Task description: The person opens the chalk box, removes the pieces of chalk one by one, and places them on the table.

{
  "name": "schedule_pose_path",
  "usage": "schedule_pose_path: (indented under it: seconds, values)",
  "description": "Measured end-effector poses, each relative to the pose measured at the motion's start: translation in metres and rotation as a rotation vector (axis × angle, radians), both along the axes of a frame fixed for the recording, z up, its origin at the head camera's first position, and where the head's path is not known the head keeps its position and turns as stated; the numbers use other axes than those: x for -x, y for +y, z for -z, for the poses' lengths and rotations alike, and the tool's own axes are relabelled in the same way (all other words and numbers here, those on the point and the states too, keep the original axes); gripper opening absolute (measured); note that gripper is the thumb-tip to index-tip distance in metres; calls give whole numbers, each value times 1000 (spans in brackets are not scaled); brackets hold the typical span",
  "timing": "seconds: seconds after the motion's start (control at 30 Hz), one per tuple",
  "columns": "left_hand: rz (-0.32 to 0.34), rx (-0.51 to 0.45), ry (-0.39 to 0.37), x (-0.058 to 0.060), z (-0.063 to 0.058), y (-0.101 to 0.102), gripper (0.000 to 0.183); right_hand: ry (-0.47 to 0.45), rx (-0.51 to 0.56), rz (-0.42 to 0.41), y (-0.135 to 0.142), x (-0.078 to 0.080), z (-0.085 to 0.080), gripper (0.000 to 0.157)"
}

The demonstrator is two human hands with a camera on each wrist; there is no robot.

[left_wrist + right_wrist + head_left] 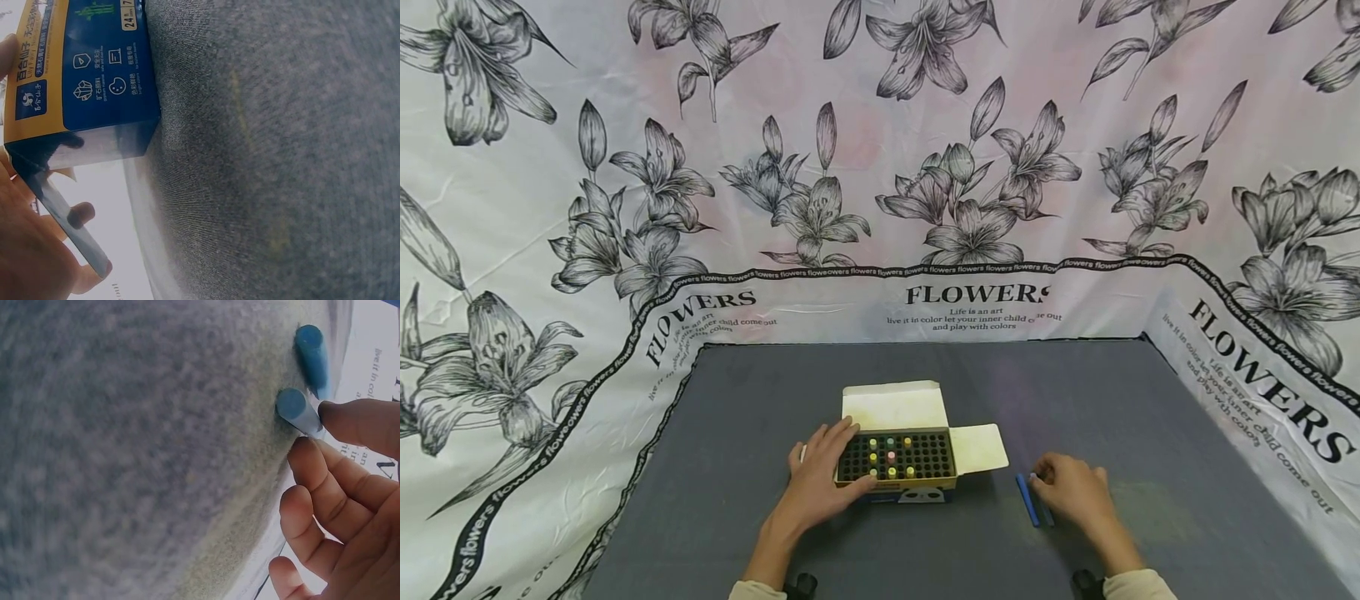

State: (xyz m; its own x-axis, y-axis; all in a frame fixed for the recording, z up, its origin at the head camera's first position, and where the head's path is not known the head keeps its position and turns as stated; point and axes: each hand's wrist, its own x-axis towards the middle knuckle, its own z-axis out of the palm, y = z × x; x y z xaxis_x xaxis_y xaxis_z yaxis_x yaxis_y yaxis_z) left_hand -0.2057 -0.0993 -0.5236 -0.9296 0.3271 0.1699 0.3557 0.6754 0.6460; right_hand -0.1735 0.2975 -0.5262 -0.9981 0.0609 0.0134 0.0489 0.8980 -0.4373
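Note:
A chalk box point(896, 493) stands on the dark table with its lid raised, several coloured chalk ends showing in its black holed insert point(928, 454). My left hand point(823, 473) grips the box's left end, thumb along the front edge and fingers at the far side. In the left wrist view the blue and yellow box wall point(103, 81) and a side flap point(72, 222) show beside the fingers. Right of the box, my right hand point(1073, 487) pinches a greyish-blue chalk stick point(294, 405) between thumb and fingertips. A brighter blue chalk stick point(1027, 501) lies alongside it on the table.
The box's right flap point(981, 448) sticks out toward the chalk sticks, and its lid point(895, 404) stands up behind. White flower-printed cloth point(820, 308) rises at the back and both sides of the dark table point(737, 400).

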Motion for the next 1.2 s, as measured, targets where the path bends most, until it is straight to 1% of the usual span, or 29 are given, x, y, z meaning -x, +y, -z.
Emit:
schedule_pose_path:
  seconds: [0.23, 0.4, 0.57, 0.63, 0.7, 0.87, 0.93, 1.0, 1.07, 1.2]
  values:
    - [-4, -1, 0, -1, 0, -1, 80, 12, 18, 10, 1, 1, -5, 17]
    - [-4, -4, 0, -1, 0, -2, 80, 7, 22, 5, 1, 2, -11, 21]
    - [-6, -5, 1, 1, 2, -2, 80, 48, 43, 9, 0, 3, -19, 24]
    - [-5, -3, -1, 0, 1, -2, 80, 86, 58, 17, -2, 3, -23, 24]
    - [-3, -2, 0, 0, 1, -2, 81, 144, 70, 30, -5, 3, -27, 24]
    - [-1, 6, -2, 0, 0, -2, 80, 359, 113, 66, -17, 4, -36, 22]
    - [-3, 9, -3, 0, 0, -2, 80, 443, 145, 67, -22, 6, -39, 21]
    - [-2, 8, -5, 0, -1, -2, 80, 511, 183, 51, -28, 8, -42, 21]
    - [-1, 4, -4, 0, -1, -2, 80, 559, 218, 23, -34, 10, -44, 22]
    - [3, 1, -5, 0, 0, -1, 81, 592, 261, -50, -45, 14, -44, 23]
